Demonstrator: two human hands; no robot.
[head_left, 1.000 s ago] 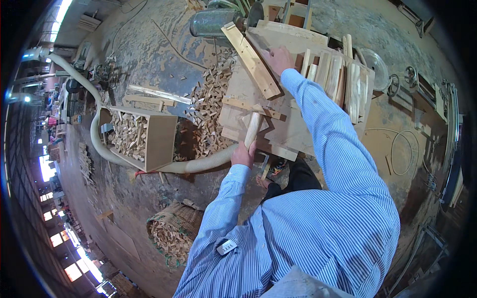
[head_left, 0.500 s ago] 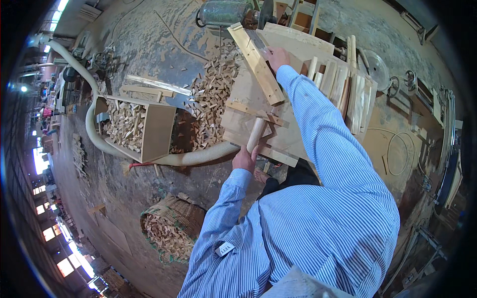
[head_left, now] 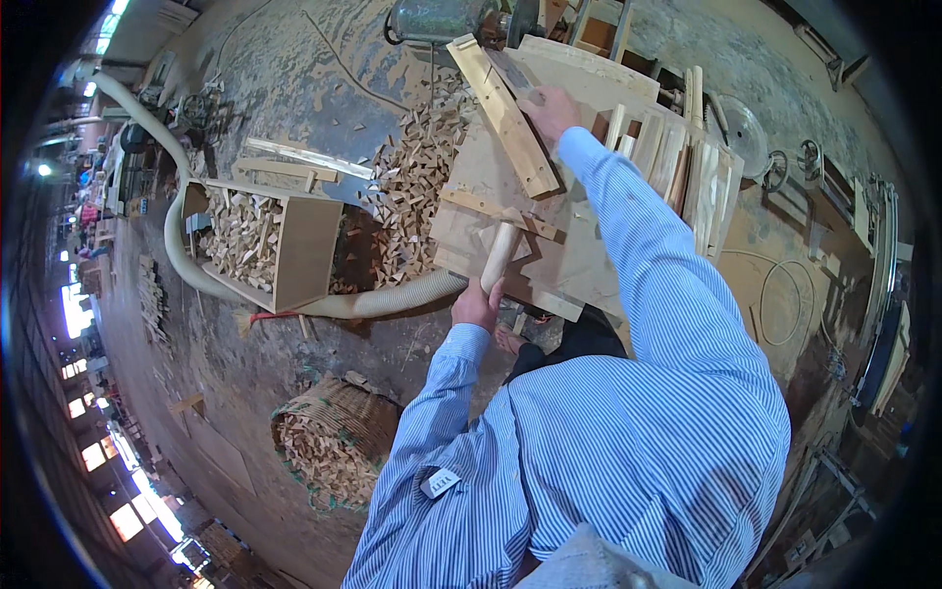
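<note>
My left hand (head_left: 476,306) grips the pale wooden handle (head_left: 499,255) at its near end, best hold; probably light, stiff. Right hand (head_left: 552,112) beside long board (head_left: 504,118); can't tell its grip.

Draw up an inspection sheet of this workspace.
Surface: wooden worktable, wood strips grouped on its right part.
Job's things: round wooden handle at the near edge; drilled plank lying slantwise.
Clutter: triangular offcuts heaped left of the worktable; more in an open box and a wicker basket.
Grips: left grip around the handle; right grip beside the plank, hold unclear.
Cables: looped line on the floor, cable or tube unclear.
Surroundings: thick hose curving around the box; cylindrical motor beyond the worktable.
</note>
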